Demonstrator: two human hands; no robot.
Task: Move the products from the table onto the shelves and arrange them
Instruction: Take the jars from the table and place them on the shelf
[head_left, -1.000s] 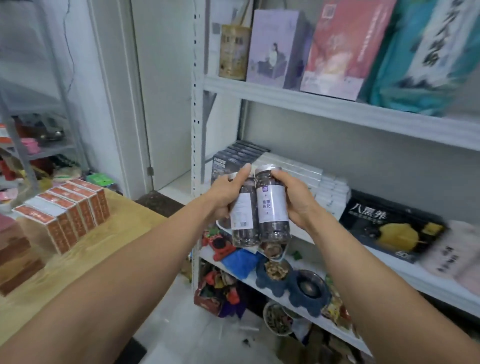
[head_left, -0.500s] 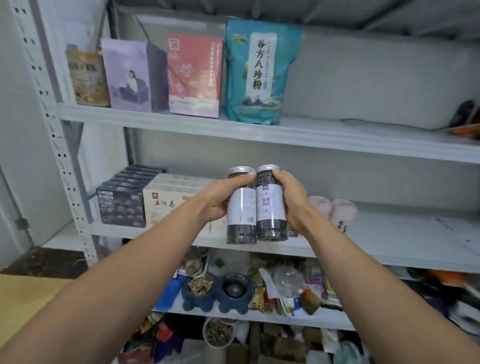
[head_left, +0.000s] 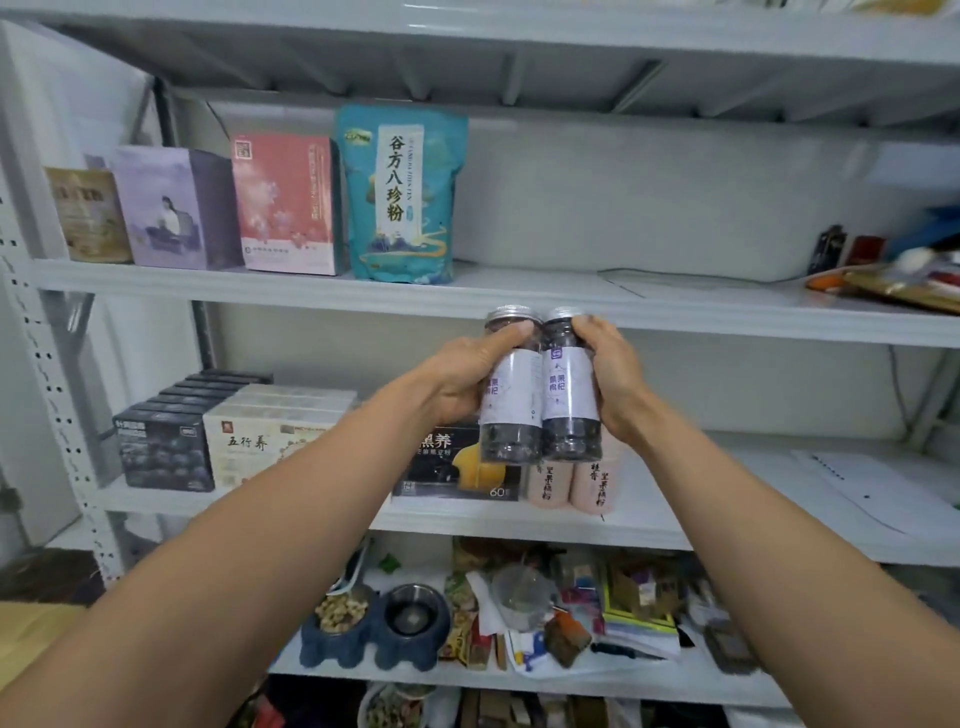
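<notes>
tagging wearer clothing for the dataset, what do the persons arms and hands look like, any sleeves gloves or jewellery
Both forearms are bare right to the frame's bottom edge, with no sleeves in view. The left hand and right hand wear no gloves. No rings, watch or wristbands show on what is visible.

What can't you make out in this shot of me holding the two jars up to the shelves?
- Head view: the black box front, partly covered by the left forearm and two jars.
- Pink canisters: tops hidden behind the jars.
- Items at the right edge of the upper shelf: cut off, blurred.
- Jar label print: too small.
</notes>
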